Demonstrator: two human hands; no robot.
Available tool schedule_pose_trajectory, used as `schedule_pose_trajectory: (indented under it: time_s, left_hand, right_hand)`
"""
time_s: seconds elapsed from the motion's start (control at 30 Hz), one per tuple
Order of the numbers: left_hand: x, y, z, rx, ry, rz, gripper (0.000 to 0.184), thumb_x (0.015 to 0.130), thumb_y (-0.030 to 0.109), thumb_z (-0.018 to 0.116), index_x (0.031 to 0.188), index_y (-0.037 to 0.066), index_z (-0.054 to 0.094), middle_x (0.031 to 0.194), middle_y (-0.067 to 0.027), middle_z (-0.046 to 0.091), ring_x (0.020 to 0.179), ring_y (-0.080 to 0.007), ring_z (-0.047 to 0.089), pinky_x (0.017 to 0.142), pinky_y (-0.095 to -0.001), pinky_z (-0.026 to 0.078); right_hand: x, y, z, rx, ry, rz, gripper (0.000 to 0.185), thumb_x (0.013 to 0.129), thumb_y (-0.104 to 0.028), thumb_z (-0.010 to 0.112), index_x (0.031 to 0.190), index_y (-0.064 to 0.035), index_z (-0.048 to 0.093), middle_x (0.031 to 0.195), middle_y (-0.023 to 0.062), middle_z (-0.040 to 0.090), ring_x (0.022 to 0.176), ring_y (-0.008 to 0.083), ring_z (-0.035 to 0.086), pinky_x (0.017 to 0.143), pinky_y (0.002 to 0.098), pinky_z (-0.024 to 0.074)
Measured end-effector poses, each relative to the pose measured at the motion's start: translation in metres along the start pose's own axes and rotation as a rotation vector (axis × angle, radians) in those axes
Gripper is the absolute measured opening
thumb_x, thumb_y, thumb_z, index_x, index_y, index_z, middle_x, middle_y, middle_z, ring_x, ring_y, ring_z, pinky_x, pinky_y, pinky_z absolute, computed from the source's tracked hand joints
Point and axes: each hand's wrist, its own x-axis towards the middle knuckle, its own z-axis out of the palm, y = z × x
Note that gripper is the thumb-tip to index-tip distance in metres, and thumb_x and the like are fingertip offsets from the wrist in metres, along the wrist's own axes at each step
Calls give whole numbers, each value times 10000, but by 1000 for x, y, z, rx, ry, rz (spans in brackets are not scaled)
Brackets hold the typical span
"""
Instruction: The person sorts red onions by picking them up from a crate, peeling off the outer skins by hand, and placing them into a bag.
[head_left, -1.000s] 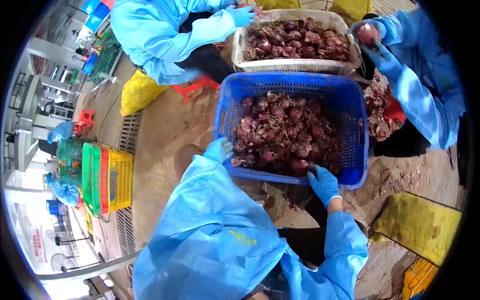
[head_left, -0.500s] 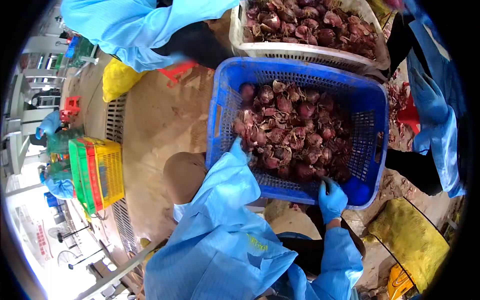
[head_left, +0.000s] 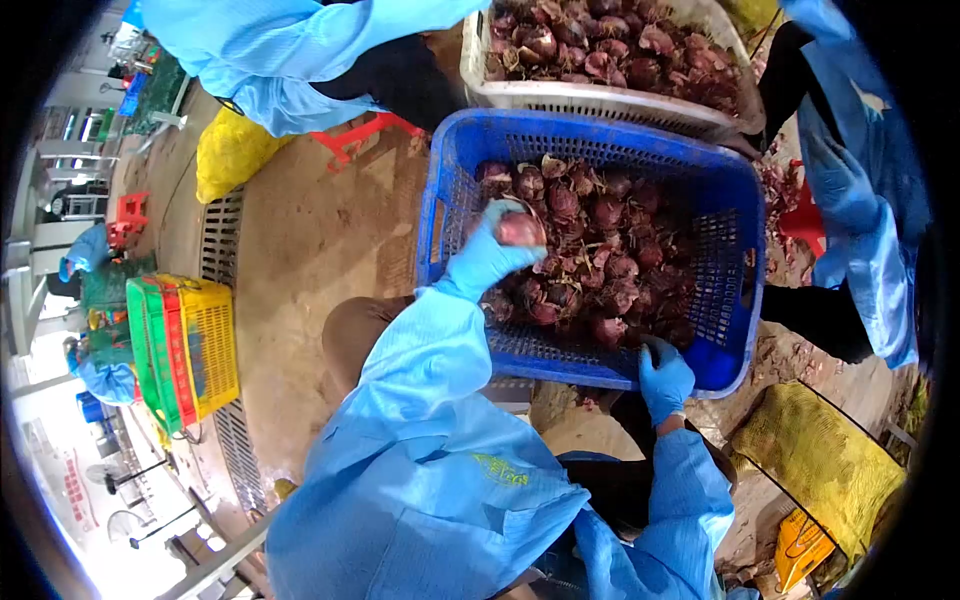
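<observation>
A red onion with loose skin is in my left hand, its gloved fingers wrapped round it above the left part of a blue crate. Many red onions, mixed with dry papery skins, lie in the crate. At the near rim, towards the right corner, is my right hand, gloved in blue. Its fingers are curled in close to the rim and the nearest onions; what they hold, if anything, is hidden.
A white crate of red onions stands against the far side. Co-workers in blue gowns sit at the upper left and right. A yellow sack, stacked crates and a yellow mesh sack rest on the floor.
My left hand has come up from the crate's near left side, now with an onion in it. My right hand stays near the rim. The view has shifted slightly.
</observation>
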Motion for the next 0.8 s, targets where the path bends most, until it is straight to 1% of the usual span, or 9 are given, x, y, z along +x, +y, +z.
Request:
schedule_pose_trajectory:
  time_s: [0.1,0.17,0.33,0.5,0.53,0.6,0.67,0.73,0.8]
  left_hand:
    - [-28,18,15,114,-129,174,807,586,198,857,1229,98,379,1127,-70,487,1052,-192,479,911,-327,419]
    - [-47,34,26,292,-166,332,863,575,253,860,1254,71,360,1159,-106,474,1099,-211,464,966,-331,375]
    - [-76,27,45,503,-152,468,928,612,259,836,1335,35,300,1279,-146,442,1155,-229,471,972,-335,389]
    - [-96,68,48,531,-270,488,989,650,205,810,1420,76,202,1345,-149,406,1160,-223,469,962,-342,402]
    - [-93,76,42,290,-383,355,963,681,163,782,1432,108,182,1353,-137,402,1161,-221,467,960,-347,406]
    - [-72,60,31,-5,-414,146,811,770,64,689,1430,168,229,1368,-105,397,1158,-214,465,955,-354,414]
    - [-35,7,19,125,-200,173,558,816,83,641,1328,84,419,1273,-106,504,1137,-195,496,943,-313,421]
    - [-14,-23,21,600,-226,-199,561,809,169,660,1309,55,432,1270,-127,514,1162,-213,495,957,-316,411]
    - [-16,-51,42,673,-353,-215,669,781,298,687,1339,74,393,1296,-179,480,1209,-289,456,979,-373,391]
  right_hand:
    - [5,-3,0,100,-101,30,289,794,-270,597,1043,-132,650,996,95,660,881,249,640,765,341,502]
    - [13,-36,1,1175,-380,142,420,821,-194,575,1229,-100,546,1187,96,578,963,217,610,875,336,461]
    - [-8,-132,-9,1620,-572,-72,691,845,-122,552,1445,-118,208,1441,70,278,1265,194,339,1015,304,320]
    - [-9,-132,-6,1735,-393,49,604,812,-253,601,1354,-136,362,1294,72,444,1161,199,453,968,341,386]
    - [-8,-123,-13,1776,-373,64,561,807,-261,604,1315,-127,407,1251,69,479,1123,198,478,931,335,416]
    - [-9,-98,-37,1959,-261,219,484,799,-315,592,1227,-117,480,974,4,569,813,138,543,733,318,452]
    - [-4,-63,-55,1945,-64,195,395,761,-350,633,1057,-108,536,965,30,587,831,189,567,757,335,457]
    - [-13,-35,-80,1847,114,244,393,720,-344,693,974,-79,552,921,54,612,836,230,593,752,344,475]
    - [-30,-5,-102,1765,210,270,392,692,-265,752,972,-55,576,862,72,625,771,234,614,682,336,505]
